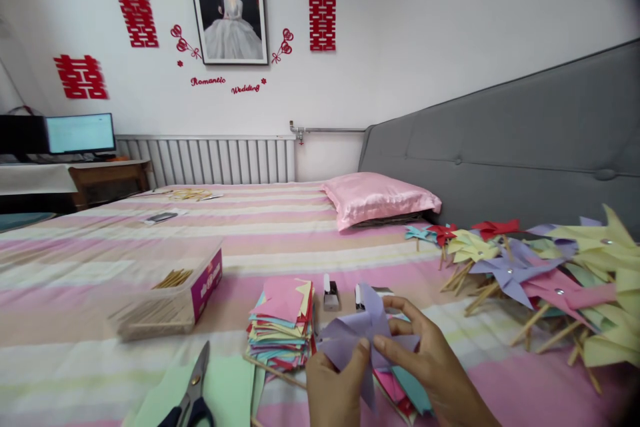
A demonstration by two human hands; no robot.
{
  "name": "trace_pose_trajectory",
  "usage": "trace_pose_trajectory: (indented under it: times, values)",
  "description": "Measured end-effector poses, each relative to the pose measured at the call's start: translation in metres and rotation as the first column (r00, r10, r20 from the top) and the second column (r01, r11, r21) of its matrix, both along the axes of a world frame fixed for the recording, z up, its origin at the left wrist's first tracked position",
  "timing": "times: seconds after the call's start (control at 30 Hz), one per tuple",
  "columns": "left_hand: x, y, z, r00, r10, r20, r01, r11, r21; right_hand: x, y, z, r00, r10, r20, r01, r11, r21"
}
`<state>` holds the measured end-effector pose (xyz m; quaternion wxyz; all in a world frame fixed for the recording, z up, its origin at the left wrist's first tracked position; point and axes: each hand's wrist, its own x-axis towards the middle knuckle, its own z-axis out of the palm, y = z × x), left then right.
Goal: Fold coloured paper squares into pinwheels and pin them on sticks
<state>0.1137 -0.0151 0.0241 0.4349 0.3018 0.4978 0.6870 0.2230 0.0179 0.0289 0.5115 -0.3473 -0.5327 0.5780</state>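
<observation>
A purple paper pinwheel, its blades folded toward the centre, is pinched between my two hands. My left hand presses its thumb near the middle from the lower left. On the other side, my right hand grips it with thumb and fingers. No stick shows on this pinwheel. A wooden stick lies just left of my left hand, beside a tall stack of coloured paper pieces. More coloured paper lies partly hidden beneath my hands. Small open boxes, one a white-and-black box, stand behind them.
Finished pinwheels on sticks are heaped at the right by the grey headboard. Scissors lie on green paper. A clear box of sticks sits at left. A pink pillow rests farther back on the striped bed.
</observation>
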Motion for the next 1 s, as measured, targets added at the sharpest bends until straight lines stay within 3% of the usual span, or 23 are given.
trace_pose_trajectory:
  times: [0.3, 0.43, 0.57, 0.8, 1.0]
  values:
    - [-0.022, 0.004, 0.0, 0.952, -0.274, 0.133, 0.286, 0.955, -0.083, 0.021, 0.012, -0.005, 0.99, 0.13, 0.055, -0.125, 0.988, -0.091]
    - [-0.03, -0.001, 0.009, 0.946, -0.321, -0.038, 0.313, 0.94, -0.134, 0.027, 0.012, -0.006, 0.964, 0.21, 0.161, -0.194, 0.975, -0.108]
    - [-0.027, -0.005, 0.013, 0.884, -0.416, -0.212, 0.385, 0.907, -0.171, 0.026, 0.007, -0.006, 0.927, 0.254, 0.276, -0.233, 0.967, -0.107]
    - [-0.023, -0.006, 0.004, 0.823, -0.493, -0.282, 0.443, 0.868, -0.226, 0.023, 0.001, -0.001, 0.897, 0.233, 0.377, -0.213, 0.972, -0.094]
    - [-0.02, -0.003, -0.003, 0.83, -0.455, -0.323, 0.399, 0.888, -0.227, 0.021, -0.004, 0.006, 0.895, 0.179, 0.408, -0.175, 0.983, -0.047]
